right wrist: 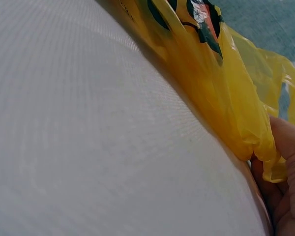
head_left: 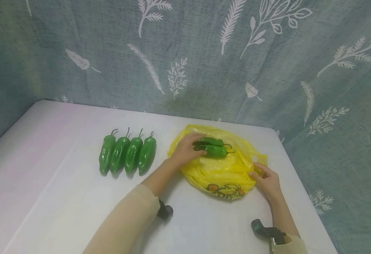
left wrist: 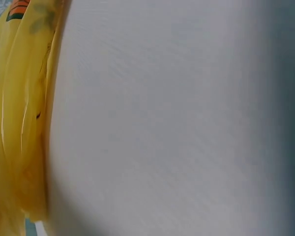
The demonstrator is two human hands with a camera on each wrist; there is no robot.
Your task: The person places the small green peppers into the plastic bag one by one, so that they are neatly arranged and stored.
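Two green chili peppers [head_left: 215, 151] lie side by side on a yellow plastic bag [head_left: 223, 171], their stems pointing right. My left hand [head_left: 186, 150] holds them at their left ends, fingers across the far side and thumb on the near side. At the bag's right side, my right hand [head_left: 267, 180] pinches its edge between thumb and fingers. The right wrist view shows the thumb [right wrist: 287, 140] on the crumpled yellow plastic [right wrist: 236, 113]. In the left wrist view the folded side of the bag [left wrist: 22, 123] fills the left edge, and the peppers are hidden.
Several more green chili peppers [head_left: 127, 153] stand in a row left of the bag, stems toward the back. A white table [head_left: 68, 197] carries everything. A grey-green leaf-patterned curtain [head_left: 115, 70] hangs behind it and along the right.
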